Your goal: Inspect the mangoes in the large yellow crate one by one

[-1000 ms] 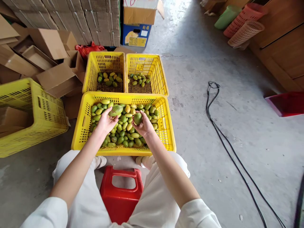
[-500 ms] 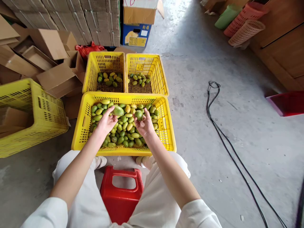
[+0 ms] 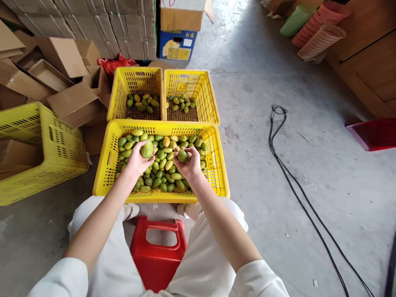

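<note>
My left hand (image 3: pixel 137 160) is closed round a green oval fruit (image 3: pixel 147 149), which looks like a small mango and stands on end in the fingers. In my right hand (image 3: pixel 189 165) is a second, darker green oval fruit (image 3: pixel 182 156), with the fingers curled about it. Both hands are over the large yellow crate (image 3: pixel 99 178), apart from each other. Beneath them lies a layer of green and yellowish oval fruits (image 3: pixel 162 163), partly hidden by the hands.
Behind the large crate stand two yellow crates, left (image 3: pixel 113 97) and right (image 3: pixel 213 101), with several fruits in each. Another yellow crate (image 3: pixel 64 144) and open cardboard boxes (image 3: pixel 74 103) are at left. A red stool (image 3: pixel 157 264) is between my legs. Black cable (image 3: pixel 287 175) lies on the floor.
The fruit in my left hand has been turned from lying sideways to upright, nearer the palm. My right hand has rolled its fruit slightly, the fingers now curled over more.
</note>
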The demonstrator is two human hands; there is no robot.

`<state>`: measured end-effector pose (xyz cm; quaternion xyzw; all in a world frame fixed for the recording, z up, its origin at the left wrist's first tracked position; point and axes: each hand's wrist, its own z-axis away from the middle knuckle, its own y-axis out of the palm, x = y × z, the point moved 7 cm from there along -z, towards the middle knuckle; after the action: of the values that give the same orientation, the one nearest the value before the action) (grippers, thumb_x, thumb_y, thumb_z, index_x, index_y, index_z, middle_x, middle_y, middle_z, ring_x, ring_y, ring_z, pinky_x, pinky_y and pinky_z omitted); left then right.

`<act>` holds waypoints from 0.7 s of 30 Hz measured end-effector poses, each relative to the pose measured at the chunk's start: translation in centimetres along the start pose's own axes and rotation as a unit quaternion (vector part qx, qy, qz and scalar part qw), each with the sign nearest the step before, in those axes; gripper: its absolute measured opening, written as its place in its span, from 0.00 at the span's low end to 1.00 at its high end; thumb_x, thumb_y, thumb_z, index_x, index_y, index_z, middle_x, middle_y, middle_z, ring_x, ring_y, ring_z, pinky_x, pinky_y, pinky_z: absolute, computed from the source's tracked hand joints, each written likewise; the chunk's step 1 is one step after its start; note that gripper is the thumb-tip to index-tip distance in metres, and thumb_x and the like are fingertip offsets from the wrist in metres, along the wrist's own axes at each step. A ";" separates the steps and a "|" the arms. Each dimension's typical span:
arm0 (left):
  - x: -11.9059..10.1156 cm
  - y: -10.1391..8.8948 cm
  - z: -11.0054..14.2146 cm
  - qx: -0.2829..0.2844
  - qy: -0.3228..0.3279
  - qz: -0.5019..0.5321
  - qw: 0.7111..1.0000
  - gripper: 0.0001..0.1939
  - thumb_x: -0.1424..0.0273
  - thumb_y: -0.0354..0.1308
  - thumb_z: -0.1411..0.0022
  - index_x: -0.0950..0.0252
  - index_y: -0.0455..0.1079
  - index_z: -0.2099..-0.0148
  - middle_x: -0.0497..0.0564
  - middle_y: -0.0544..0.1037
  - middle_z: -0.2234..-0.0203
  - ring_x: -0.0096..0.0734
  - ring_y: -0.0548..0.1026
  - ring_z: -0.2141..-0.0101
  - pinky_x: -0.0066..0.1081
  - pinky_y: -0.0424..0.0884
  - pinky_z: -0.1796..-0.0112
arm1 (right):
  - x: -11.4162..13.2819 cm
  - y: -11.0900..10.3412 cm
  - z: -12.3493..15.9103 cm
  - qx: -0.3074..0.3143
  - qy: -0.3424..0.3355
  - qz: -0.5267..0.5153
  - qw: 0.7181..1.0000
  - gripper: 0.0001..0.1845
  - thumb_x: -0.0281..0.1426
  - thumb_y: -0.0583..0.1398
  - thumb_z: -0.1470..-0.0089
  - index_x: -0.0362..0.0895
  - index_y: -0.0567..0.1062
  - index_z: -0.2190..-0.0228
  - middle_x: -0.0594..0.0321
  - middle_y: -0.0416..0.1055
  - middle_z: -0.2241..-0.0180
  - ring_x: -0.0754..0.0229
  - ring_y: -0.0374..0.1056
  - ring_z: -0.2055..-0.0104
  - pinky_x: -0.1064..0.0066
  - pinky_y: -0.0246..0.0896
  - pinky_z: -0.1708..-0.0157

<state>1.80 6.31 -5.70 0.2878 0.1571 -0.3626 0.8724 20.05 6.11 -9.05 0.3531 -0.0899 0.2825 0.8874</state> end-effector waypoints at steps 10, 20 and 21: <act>-0.1 0.2 0.1 -0.009 0.001 0.003 1.000 0.07 0.66 0.61 0.26 0.63 0.78 0.55 0.54 0.84 0.65 0.25 0.74 0.74 0.23 0.71 0.73 | 0.0 1.9 0.9 0.062 0.001 0.030 0.998 0.15 0.33 0.71 0.39 0.49 0.69 0.70 0.70 0.70 0.75 0.67 0.65 0.76 0.79 0.62 0.79; 0.1 0.2 -0.5 -0.007 0.038 -0.054 0.998 0.06 0.76 0.71 0.35 0.64 0.79 0.56 0.52 0.81 0.68 0.24 0.71 0.76 0.21 0.70 0.78 | -0.5 1.6 0.7 0.063 0.026 0.073 0.995 0.07 0.24 0.65 0.40 0.47 0.77 0.62 0.67 0.78 0.69 0.61 0.78 0.68 0.75 0.71 0.70; 0.2 0.4 -0.5 0.006 0.045 -0.060 0.997 0.06 0.76 0.71 0.35 0.64 0.80 0.57 0.52 0.81 0.67 0.24 0.72 0.76 0.21 0.70 0.78 | -0.5 1.6 0.6 0.061 0.014 0.076 0.995 0.09 0.23 0.67 0.41 0.48 0.77 0.60 0.67 0.80 0.67 0.61 0.79 0.67 0.75 0.71 0.70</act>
<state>2.21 6.74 -6.00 0.2993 0.2109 -0.4024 0.8391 18.78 6.41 -7.89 0.3949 -0.0867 0.3591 0.8412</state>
